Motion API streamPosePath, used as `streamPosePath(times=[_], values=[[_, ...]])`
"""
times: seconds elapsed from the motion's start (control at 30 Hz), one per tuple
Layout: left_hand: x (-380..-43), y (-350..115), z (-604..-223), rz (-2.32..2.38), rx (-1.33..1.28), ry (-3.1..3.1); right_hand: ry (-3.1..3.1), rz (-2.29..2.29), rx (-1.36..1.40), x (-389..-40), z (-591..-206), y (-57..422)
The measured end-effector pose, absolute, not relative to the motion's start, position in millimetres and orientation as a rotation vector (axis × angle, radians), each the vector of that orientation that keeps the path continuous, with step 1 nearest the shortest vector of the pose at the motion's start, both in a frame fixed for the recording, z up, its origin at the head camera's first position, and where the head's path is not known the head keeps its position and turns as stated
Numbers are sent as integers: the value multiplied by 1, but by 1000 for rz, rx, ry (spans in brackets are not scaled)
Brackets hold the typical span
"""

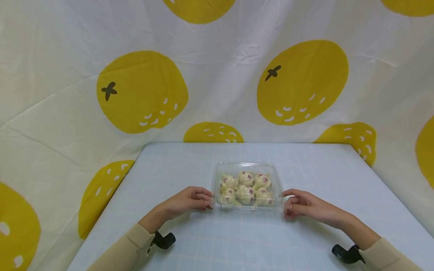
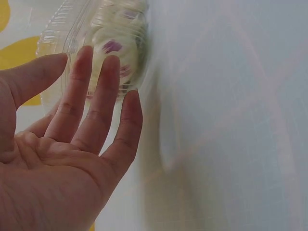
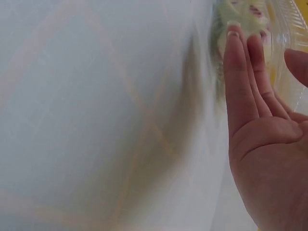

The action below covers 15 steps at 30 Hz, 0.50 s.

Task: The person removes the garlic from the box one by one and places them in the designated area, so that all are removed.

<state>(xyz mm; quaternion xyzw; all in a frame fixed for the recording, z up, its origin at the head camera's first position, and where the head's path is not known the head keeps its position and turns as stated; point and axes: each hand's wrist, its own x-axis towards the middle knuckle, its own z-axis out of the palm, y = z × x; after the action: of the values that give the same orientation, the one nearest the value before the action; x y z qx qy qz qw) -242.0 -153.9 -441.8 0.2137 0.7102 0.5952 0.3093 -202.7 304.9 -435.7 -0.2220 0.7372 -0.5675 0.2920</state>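
Note:
A clear plastic clamshell box with its lid down sits on the table, holding several round cream-coloured pieces with purple-red patches. My left hand is at the box's left side, fingertips right at its wall. In the left wrist view its fingers are extended and only lightly bent, the thumb standing apart. On the opposite side, my right hand has its fingertips close against the right wall. Nearly straight fingers show in the right wrist view, lying side by side, with the thumb held away.
Pale checked cloth covers the table. A white curtain printed with yellow fruit hangs behind and along the sides. Each wrist carries a black camera mount, one at the left and one at the right.

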Motion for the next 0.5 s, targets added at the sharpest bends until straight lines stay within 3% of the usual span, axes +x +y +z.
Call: streamPosePath(times=[0.5], values=[[-235,-149,-445,1624,470,1708,1606,-1609,-550,-204,-439,302]])
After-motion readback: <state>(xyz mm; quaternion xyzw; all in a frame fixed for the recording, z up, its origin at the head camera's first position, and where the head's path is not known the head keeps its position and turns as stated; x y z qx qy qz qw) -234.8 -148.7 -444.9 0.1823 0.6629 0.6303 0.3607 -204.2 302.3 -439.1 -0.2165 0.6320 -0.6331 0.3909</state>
